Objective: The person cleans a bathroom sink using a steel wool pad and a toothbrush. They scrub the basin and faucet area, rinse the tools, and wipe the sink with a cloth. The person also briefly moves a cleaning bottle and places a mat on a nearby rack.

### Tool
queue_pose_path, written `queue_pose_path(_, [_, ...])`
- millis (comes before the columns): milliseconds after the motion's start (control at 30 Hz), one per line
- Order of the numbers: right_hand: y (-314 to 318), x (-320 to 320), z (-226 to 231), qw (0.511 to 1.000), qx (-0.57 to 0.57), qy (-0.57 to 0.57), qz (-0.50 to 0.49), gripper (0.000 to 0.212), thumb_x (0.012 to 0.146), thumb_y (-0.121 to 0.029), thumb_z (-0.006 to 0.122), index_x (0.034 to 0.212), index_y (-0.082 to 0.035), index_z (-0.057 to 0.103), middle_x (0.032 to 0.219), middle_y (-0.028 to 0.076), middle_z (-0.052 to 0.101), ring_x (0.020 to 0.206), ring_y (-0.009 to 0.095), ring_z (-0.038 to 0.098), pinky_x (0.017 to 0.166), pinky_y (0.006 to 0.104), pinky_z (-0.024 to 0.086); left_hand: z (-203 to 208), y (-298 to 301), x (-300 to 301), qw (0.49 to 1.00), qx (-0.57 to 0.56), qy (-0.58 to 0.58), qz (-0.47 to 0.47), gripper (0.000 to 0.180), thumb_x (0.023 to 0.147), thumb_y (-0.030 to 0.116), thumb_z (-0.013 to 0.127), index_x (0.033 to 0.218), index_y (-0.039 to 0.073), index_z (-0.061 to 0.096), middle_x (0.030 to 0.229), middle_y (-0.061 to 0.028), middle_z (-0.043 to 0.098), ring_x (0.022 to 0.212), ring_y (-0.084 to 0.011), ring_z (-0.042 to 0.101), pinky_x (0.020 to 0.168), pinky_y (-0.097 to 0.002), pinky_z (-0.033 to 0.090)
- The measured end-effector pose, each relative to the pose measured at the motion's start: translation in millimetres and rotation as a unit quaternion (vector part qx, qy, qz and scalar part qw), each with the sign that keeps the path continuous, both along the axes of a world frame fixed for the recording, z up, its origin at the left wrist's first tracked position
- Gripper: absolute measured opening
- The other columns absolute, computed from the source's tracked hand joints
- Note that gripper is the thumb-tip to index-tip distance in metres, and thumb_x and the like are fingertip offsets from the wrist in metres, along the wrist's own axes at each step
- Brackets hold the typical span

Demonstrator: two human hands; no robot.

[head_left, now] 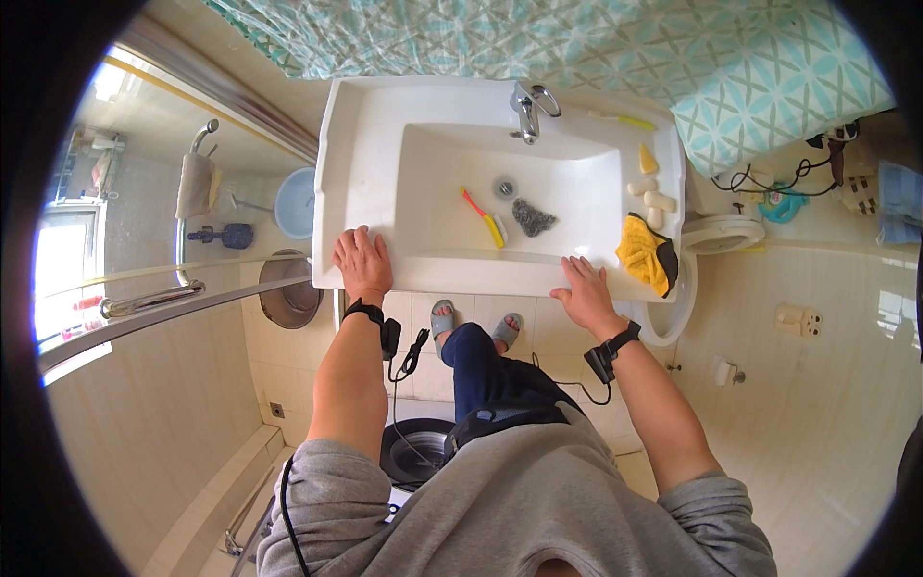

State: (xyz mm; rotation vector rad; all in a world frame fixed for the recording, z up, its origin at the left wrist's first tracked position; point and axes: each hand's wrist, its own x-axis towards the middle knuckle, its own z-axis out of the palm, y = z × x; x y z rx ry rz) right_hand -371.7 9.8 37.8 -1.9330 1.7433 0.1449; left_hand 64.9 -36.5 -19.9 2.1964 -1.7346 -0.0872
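My left hand [362, 263] lies flat on the near left corner of the white sink [365, 173], fingers stretched out and nothing in it. Over the front rim, right of the middle, my right hand [586, 294] rests with its fingers spread, also holding nothing. Inside the basin are a small brush [486, 219] with a red and yellow handle and a grey steel wool scourer [533, 218], both close to the drain [506, 187]. A yellow and black cloth [646, 256] sits on the right rim, to the right of my right hand.
A chrome faucet [528, 113] stands at the sink's back. Along the right rim lie pale soap-like pieces [659, 201], a yellow wedge [648, 159] and a yellow-green toothbrush [635, 123]. A toilet [723, 236] is at right; a glass partition and blue basin [295, 204] are at left.
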Motion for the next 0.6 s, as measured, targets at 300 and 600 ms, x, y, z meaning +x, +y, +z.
queue_pose_path(300, [1.4, -1.8, -2.9, 1.000, -0.016, -0.008, 0.009, 0.073, 0.098, -0.039, 0.072, 0.154, 0.000, 0.048, 0.160, 0.024, 0.050, 0.155, 0.042, 0.038, 0.125, 0.0680, 0.023, -0.9, 0.7, 0.2, 1.000, -0.014, -0.004, -0.002, 0.034, 0.103, 0.027, 0.063, 0.130, 0.007, 0.060, 0.128, -0.0156, 0.058, 0.126, -0.0376, 0.050, 0.113, -0.0537, 0.035])
queue_pose_path(600, [-1.7, -0.1, -5.6, 1.000, 0.009, 0.018, 0.007, 0.076, 0.097, -0.038, 0.073, 0.158, -0.001, 0.046, 0.164, 0.022, 0.047, 0.157, 0.039, 0.036, 0.126, 0.0667, 0.021, -1.1, -0.5, 1.8, 1.000, -0.023, -0.011, 0.001, 0.036, 0.098, 0.027, 0.068, 0.126, 0.007, 0.061, 0.124, -0.0159, 0.059, 0.121, -0.0385, 0.053, 0.109, -0.0534, 0.038])
